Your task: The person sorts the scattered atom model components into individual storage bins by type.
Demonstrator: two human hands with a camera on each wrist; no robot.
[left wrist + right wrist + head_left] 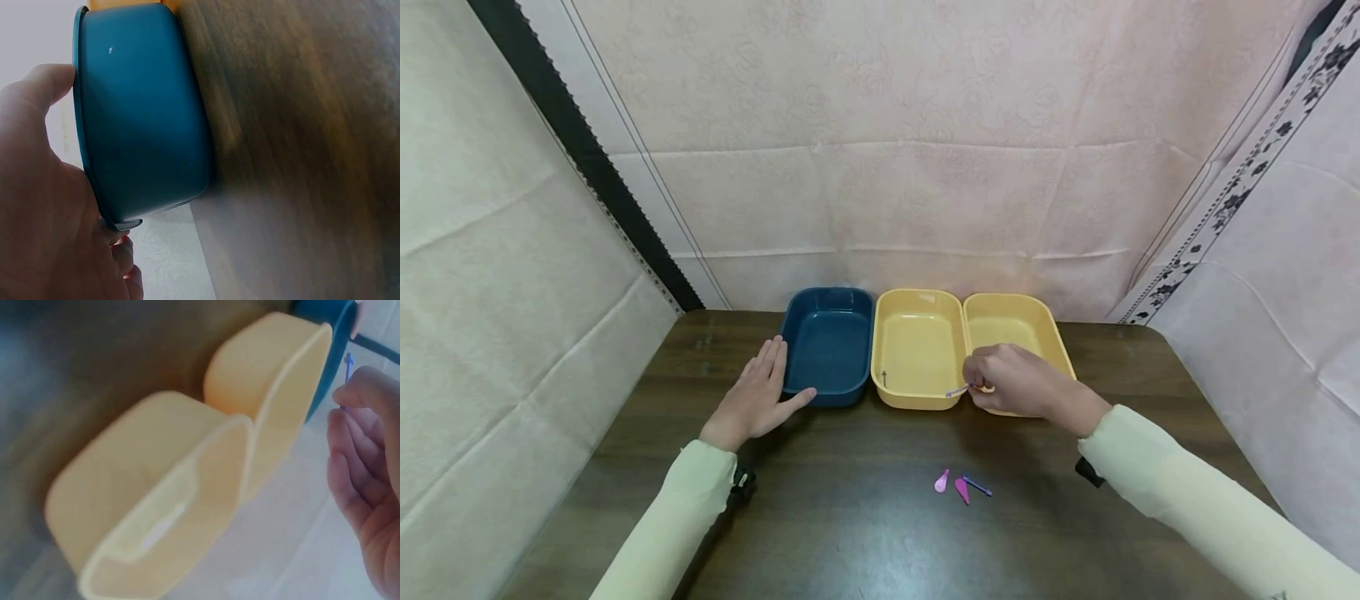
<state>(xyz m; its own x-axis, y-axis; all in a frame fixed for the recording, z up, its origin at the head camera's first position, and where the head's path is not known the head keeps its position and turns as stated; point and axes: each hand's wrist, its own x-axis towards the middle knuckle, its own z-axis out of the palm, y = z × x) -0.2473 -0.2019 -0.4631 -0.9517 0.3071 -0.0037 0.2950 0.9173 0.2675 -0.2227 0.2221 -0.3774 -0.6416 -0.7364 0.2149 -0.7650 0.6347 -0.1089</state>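
Note:
Three trays stand in a row at the back of the dark wooden table [865, 533]: a blue tray [829, 345], a middle yellow tray [917, 350] and a right yellow tray [1009, 321]. My left hand [758, 395] lies flat on the table against the blue tray's [144, 119] left front corner, thumb along its front wall. My right hand [1011, 382] pinches a thin purple stick [958, 391] over the near rims of the yellow trays [187, 481]; the stick [347, 365] shows above the fingertips. A small dark piece [883, 379] lies in the middle tray.
Small plastic pieces lie on the table nearer me: a pink piece [942, 482], a magenta piece [962, 490] and a blue stick [977, 486]. Pale cloth walls close in the back and both sides.

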